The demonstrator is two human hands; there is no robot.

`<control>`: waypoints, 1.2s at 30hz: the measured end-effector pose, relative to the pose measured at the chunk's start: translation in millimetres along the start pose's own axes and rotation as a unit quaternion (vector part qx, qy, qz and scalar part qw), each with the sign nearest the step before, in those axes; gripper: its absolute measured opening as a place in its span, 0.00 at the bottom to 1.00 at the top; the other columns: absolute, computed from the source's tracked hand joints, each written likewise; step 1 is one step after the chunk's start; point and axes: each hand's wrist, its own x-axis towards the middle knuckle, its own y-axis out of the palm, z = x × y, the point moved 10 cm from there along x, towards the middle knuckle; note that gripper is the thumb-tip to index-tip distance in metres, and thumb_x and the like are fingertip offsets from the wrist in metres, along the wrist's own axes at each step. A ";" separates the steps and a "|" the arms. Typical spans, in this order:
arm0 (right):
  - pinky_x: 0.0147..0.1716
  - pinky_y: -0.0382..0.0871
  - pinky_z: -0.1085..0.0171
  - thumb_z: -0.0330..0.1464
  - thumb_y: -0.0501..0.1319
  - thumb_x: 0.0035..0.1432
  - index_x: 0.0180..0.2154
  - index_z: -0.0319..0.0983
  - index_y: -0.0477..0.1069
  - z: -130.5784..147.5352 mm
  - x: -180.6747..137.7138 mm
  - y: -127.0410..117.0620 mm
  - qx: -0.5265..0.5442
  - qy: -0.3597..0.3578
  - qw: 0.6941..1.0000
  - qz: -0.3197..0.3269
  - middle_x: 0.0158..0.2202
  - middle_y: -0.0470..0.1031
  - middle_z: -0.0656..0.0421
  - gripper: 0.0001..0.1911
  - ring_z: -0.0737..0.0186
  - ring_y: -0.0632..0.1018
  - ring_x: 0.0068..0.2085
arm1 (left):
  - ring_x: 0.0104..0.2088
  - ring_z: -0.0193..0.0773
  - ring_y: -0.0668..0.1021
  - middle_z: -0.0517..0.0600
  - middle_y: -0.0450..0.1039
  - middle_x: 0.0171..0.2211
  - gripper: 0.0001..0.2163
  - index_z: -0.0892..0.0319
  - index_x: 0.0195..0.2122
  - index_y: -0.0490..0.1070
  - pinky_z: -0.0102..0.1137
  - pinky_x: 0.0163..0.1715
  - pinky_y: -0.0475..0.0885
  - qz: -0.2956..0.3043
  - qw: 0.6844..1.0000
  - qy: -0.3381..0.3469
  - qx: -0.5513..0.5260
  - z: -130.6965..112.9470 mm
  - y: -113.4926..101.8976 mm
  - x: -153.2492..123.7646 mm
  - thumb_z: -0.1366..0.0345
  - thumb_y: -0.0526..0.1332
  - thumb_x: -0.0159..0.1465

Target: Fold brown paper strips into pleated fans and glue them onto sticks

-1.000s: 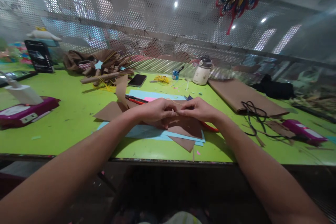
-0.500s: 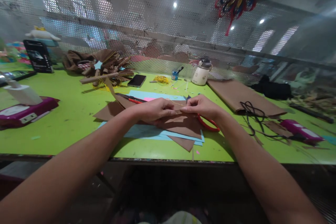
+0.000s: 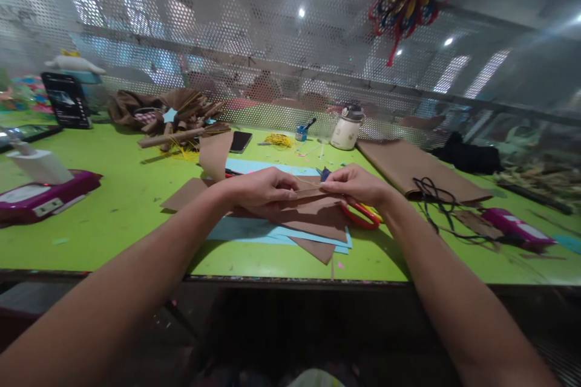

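Observation:
My left hand point(image 3: 271, 186) and my right hand point(image 3: 353, 184) face each other over the middle of the table, fingertips pinched. Between them they hold the edge of a brown paper strip point(image 3: 309, 192). Behind my left wrist, a wider brown paper piece point(image 3: 215, 154) rises; whether it belongs to the same strip is hidden. Brown paper sheets point(image 3: 318, 221) and light blue paper point(image 3: 245, 228) lie under my hands. Scissors with red handles point(image 3: 361, 216) rest beneath my right hand, and a yellow handle point(image 3: 374, 213) shows beside them.
A phone point(image 3: 240, 142), yellow shreds point(image 3: 278, 141), a small blue jar point(image 3: 301, 132) and a white bottle point(image 3: 347, 128) stand or lie behind. Folded brown paper point(image 3: 417, 169) and a black cord point(image 3: 436, 196) are right. Paper rolls point(image 3: 175, 135) and a purple power strip point(image 3: 48, 193) are left.
The brown piece behind my left wrist has swung up and turned its broad side into view, partly covering the phone. The yellow handle by the scissors shows more. Both hands stay pinched.

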 end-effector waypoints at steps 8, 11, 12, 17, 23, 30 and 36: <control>0.13 0.46 0.72 0.43 0.57 0.54 0.23 0.35 0.67 0.6 -0.4 0.6 0.056 -0.008 0.998 0.004 0.10 0.60 0.67 0.18 0.77 0.58 0.12 | 0.24 0.29 0.65 0.45 0.64 0.24 0.12 0.62 0.35 0.70 0.24 0.25 0.58 -0.003 0.998 0.002 -0.064 1.2 -6.5 -6.3 0.59 0.54 0.59; 0.13 0.52 0.70 0.45 0.53 0.56 0.29 0.34 0.70 -1.7 3.6 -14.2 0.159 -0.031 0.984 -0.070 0.11 0.62 0.65 0.20 0.74 0.60 0.13 | 0.21 0.28 0.63 0.44 0.62 0.22 0.12 0.63 0.37 0.69 0.24 0.21 0.58 -0.018 0.981 -0.030 -0.192 10.4 -6.0 -8.0 0.59 0.57 0.58; 0.14 0.55 0.69 0.45 0.53 0.56 0.30 0.34 0.70 -0.7 3.6 -19.7 0.188 -0.045 0.976 -0.102 0.13 0.63 0.64 0.20 0.73 0.62 0.14 | 0.21 0.27 0.63 0.44 0.61 0.22 0.13 0.63 0.38 0.68 0.23 0.20 0.58 -0.026 0.970 -0.036 -0.237 12.5 -5.5 -8.2 0.59 0.57 0.58; 0.32 0.70 0.63 0.34 0.67 0.43 0.44 0.39 0.68 21.6 1.1 3.2 0.235 -0.103 0.965 -0.051 0.34 0.74 0.57 0.23 0.64 0.74 0.31 | 0.19 0.25 0.62 0.44 0.61 0.22 0.12 0.63 0.40 0.67 0.22 0.18 0.57 -0.011 0.911 -0.025 -0.412 6.1 6.4 -6.3 0.61 0.57 0.59; 0.35 0.68 0.61 0.33 0.64 0.48 0.42 0.37 0.70 46.1 -5.5 29.2 0.193 -0.170 0.966 0.026 0.29 0.73 0.58 0.17 0.65 0.73 0.29 | 0.18 0.26 0.64 0.45 0.63 0.20 0.08 0.64 0.38 0.67 0.23 0.18 0.57 0.061 0.870 0.019 -0.489 -14.1 22.4 -5.4 0.65 0.55 0.61; 0.37 0.68 0.60 0.36 0.64 0.47 0.34 0.37 0.71 39.1 -0.6 14.8 0.233 -0.155 0.959 -0.042 0.33 0.73 0.57 0.12 0.63 0.73 0.34 | 0.30 0.35 0.74 0.52 0.71 0.29 0.12 0.63 0.39 0.67 0.32 0.32 0.68 0.047 0.881 -0.014 -0.471 -2.7 31.8 -0.3 0.60 0.57 0.59; 0.33 0.65 0.66 0.36 0.61 0.51 0.34 0.36 0.70 22.4 1.5 29.1 0.128 -0.062 0.990 0.020 0.32 0.72 0.59 0.11 0.68 0.71 0.31 | 0.31 0.34 0.74 0.53 0.72 0.30 0.11 0.64 0.36 0.68 0.29 0.31 0.67 -0.329 0.875 -0.083 -0.345 57.7 -54.3 -17.6 0.63 0.59 0.56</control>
